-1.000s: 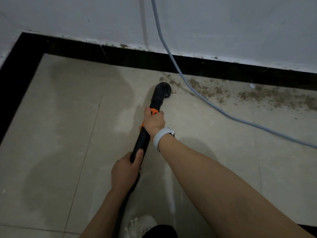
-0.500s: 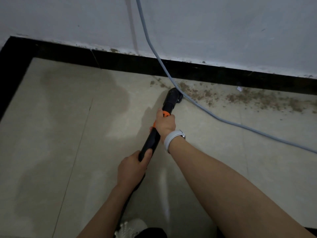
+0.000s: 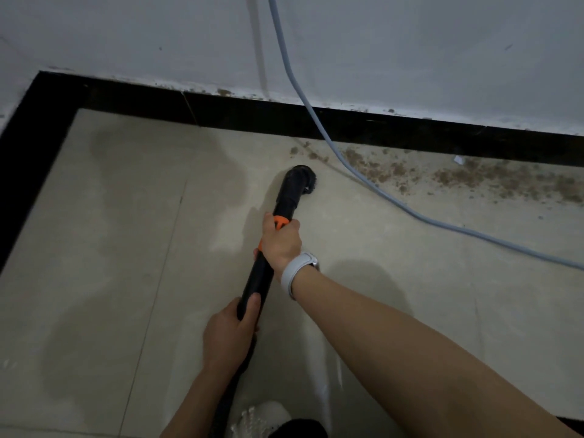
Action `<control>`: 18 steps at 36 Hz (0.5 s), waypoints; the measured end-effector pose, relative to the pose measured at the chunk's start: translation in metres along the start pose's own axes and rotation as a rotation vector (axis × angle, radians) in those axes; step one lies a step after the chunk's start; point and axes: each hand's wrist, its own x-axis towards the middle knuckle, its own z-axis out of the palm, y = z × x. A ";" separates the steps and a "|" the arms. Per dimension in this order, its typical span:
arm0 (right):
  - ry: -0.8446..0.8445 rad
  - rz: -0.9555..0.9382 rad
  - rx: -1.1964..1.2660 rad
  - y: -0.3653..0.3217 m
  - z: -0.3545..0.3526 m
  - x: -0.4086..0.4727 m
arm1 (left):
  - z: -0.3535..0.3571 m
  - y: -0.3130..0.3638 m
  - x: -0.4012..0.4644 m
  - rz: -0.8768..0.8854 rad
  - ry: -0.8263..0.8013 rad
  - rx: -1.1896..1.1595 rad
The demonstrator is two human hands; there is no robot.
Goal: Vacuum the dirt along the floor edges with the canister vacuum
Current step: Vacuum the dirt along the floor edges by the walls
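A white shoe (image 3: 259, 417) peeks in at the bottom. The left hand (image 3: 229, 336) wraps its grip round the smooth black vacuum tube (image 3: 257, 279). Farther up, the right hand (image 3: 280, 243), with a white wristband (image 3: 297, 273), grips it by the orange ring (image 3: 279, 221). The round brush head (image 3: 301, 181) sits on the pale floor tiles (image 3: 126, 248). Crumbly brown dirt (image 3: 474, 178) lies beyond a grey cord (image 3: 410, 213), along the shiny black floor edge (image 3: 379, 128).

The right hand (image 3: 281, 245), arm stretched forward, grips the wand (image 3: 260, 276) near its orange collar; the left hand (image 3: 229, 336) grips it lower, thumb along the tube.
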 end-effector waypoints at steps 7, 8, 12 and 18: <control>-0.028 -0.036 -0.091 -0.017 0.033 0.006 | -0.009 -0.001 0.015 -0.036 0.044 -0.046; -0.023 -0.039 -0.103 -0.020 0.036 0.010 | -0.010 0.000 0.019 -0.042 0.041 -0.047; -0.005 -0.050 -0.110 -0.034 0.037 0.022 | -0.010 0.005 0.037 -0.027 0.064 -0.009; 0.024 -0.046 -0.116 -0.052 0.032 0.037 | -0.008 0.023 0.057 0.010 0.030 0.014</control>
